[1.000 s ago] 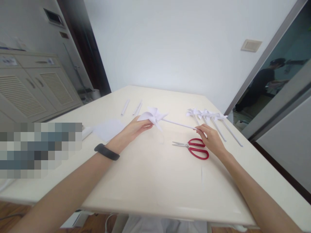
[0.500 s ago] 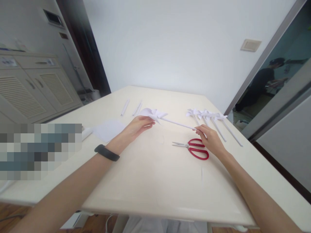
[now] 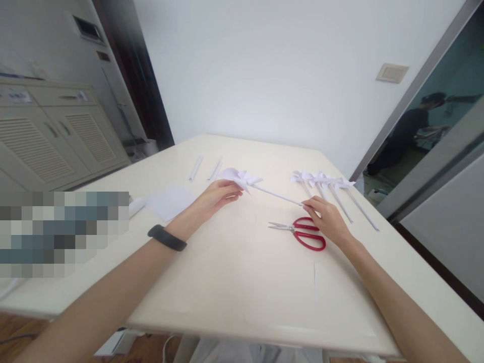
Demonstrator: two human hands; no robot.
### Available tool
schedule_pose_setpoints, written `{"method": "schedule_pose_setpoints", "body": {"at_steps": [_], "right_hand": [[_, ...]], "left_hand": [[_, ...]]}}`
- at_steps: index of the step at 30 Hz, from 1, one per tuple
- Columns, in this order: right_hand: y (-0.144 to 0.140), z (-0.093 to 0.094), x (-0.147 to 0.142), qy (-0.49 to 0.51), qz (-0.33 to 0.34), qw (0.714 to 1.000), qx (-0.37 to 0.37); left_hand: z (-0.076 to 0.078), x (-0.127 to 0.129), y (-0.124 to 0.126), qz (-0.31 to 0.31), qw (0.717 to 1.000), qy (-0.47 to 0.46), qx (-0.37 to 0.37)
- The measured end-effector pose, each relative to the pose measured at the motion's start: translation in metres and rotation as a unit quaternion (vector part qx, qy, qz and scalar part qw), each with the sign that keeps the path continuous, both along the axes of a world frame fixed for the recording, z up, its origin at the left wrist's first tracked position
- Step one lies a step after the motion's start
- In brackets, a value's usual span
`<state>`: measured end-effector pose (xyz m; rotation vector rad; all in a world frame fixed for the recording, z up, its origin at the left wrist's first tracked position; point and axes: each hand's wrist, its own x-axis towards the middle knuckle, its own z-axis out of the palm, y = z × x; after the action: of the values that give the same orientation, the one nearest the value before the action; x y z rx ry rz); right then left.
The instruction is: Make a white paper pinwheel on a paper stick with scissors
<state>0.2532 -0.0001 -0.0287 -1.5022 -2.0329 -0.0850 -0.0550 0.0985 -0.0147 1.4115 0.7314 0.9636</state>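
White pinwheel (image 3: 244, 177) up beyond the scissors (image 3: 292, 228), right hand (image 3: 325, 218) on its stick (image 3: 279, 194)

From my end on the head feed: right hand has thumb and fingers pinched on the free end of the stick, just beyond the scissors' red handles. Left hand (image 3: 214, 200), black wristband (image 3: 167, 237) on that wrist, is beyond and left of the scissors, fingers near each other at the underside of the pinwheel's blades. I can't tell if it grips them or only touches.

Pinwheel head is beyond and left of the scissors' tips; stick slants from there to the right hand. Looks off the table (image 3: 242, 287) to me.

Scissors lie flat, blades slightly parted, tips pointing left. Beyond and right of them: row of paper pinwheels (image 3: 321, 179), heads overlapping. Well left of them: white sheet (image 3: 168, 201), next to the left wrist. Farther beyond, also left: paper rolls (image 3: 195, 168).
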Motion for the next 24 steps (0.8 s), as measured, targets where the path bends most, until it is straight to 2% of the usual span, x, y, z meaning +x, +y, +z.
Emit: {"method": "schedule_pose_setpoints", "body": {"at_steps": [16,24], "right_hand": [[0.0036,-0.0036,0.0037,0.019,-0.05,0.999,0.002],[0.0048,-0.0025,0.0067,-0.008,-0.072,0.997,0.0]], "left_hand": [[0.0008,0.0009,0.0014,0.029,0.999,-0.029,-0.019],[0.0023,0.0012,-0.0003,0.101,0.993,-0.055,-0.016]]}}
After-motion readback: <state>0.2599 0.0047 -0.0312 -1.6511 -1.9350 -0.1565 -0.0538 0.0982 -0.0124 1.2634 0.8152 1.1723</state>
